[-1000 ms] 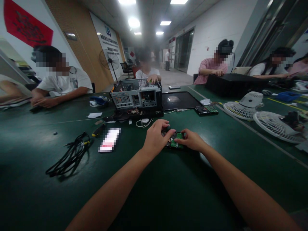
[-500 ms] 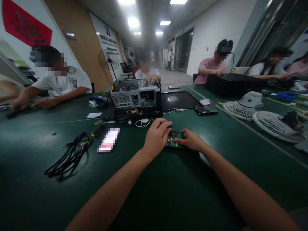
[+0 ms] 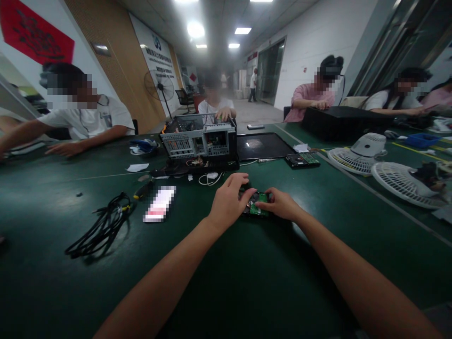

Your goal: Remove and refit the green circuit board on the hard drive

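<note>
A hard drive (image 3: pixel 260 205) with a green circuit board facing up is on the green table in front of me. My right hand (image 3: pixel 281 204) grips its right edge, with the thumb over the board and the fingers round the far side. At the left end of the drive is my left hand (image 3: pixel 231 197), its thumb reaching over the top and its fingers bent behind. My left hand covers that end of the drive, so its fingertips are partly hidden.
Beyond the drive stands an opened computer case (image 3: pixel 197 143), with a black panel (image 3: pixel 264 146) and a second hard drive (image 3: pixel 302 160) to its right. Black cables (image 3: pixel 100 230), a screwdriver (image 3: pixel 143 189) and a phone (image 3: pixel 160 203) lie left. White fan parts (image 3: pixel 356 153) sit right. Several people sit around.
My left hand's thumb has moved from a pinch around a dark bit to the left end of the drive. The right hand keeps its grip. At far left, a person's arm has shifted outward.
</note>
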Tool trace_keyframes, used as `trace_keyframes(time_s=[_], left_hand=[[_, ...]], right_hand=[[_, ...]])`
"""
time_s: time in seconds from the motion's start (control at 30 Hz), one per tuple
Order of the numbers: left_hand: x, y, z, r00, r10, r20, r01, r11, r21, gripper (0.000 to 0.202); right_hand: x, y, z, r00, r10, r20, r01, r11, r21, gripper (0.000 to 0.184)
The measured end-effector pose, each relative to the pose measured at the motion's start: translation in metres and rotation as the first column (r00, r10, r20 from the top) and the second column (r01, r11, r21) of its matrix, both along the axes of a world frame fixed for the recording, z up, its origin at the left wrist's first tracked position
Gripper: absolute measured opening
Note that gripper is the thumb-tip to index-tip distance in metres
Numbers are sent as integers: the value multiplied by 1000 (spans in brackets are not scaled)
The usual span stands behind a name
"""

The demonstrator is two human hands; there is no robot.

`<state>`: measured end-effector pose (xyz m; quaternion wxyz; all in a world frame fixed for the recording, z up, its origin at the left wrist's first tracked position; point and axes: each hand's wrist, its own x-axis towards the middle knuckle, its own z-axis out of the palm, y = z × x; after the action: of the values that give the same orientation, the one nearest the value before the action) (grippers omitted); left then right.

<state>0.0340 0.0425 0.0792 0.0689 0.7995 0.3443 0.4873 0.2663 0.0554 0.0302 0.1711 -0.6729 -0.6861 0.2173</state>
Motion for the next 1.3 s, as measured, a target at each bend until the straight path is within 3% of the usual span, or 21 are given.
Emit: trace_keyframes(time_s=[0.17, 0.3, 0.47, 0.67, 0.83, 1.3], left_hand=[[2, -3, 0, 995, -78, 61, 82, 995, -57, 35], [3, -6, 3, 983, -154, 96, 164, 981, -106, 24], [0, -3, 7, 995, -100, 24, 101, 995, -20, 19], [-1, -1, 6, 999, -1, -52, 4, 998, 55, 27], [0, -2, 5, 998, -19, -66, 24, 997, 69, 34], [2, -3, -3, 995, -76, 68, 83, 991, -108, 35]], right_hand=[[1, 2, -5, 1000, 10, 18, -10, 999, 33, 67], [2, 3, -7, 1000, 13, 7, -13, 999, 43, 68], [2, 2, -4, 1000, 12, -3, -12, 1000, 23, 67], [1, 2, -2, 1000, 1, 11, -1, 1000, 13, 70], [2, 2, -2, 1000, 2, 12, -3, 1000, 16, 71], [2, 2, -4, 1000, 16, 5, -17, 1000, 25, 67]])
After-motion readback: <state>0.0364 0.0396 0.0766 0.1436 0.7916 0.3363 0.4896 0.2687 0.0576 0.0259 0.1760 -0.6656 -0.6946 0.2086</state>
